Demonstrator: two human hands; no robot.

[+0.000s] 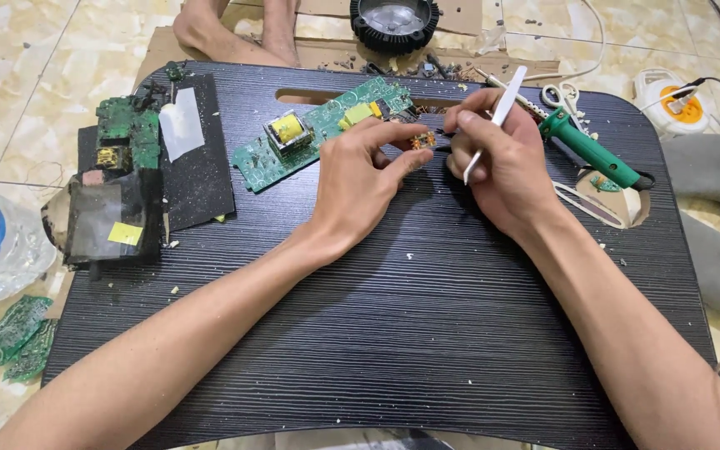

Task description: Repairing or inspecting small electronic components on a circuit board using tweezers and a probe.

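Small orange component [422,140]: pinched at left hand [358,179] fingertips, just left of right hand [497,162] gripping white tweezers [493,121], tips angled down-left toward it, above bench [377,333].

Green circuit board [320,133] — black ridged tray [393,333]

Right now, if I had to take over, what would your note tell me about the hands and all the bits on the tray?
Left hand: grip pinching a small orange component at its fingertips.
Right hand: holding white tweezers, tips pointing down beside that component.
Green circuit board with a yellow transformer lies on the black tray, just behind the left hand.
Green-handled soldering iron rests on the tray's right side, unheld.
Done: the component is off the board, in hand. Other broken boards lie at the left, untouched.
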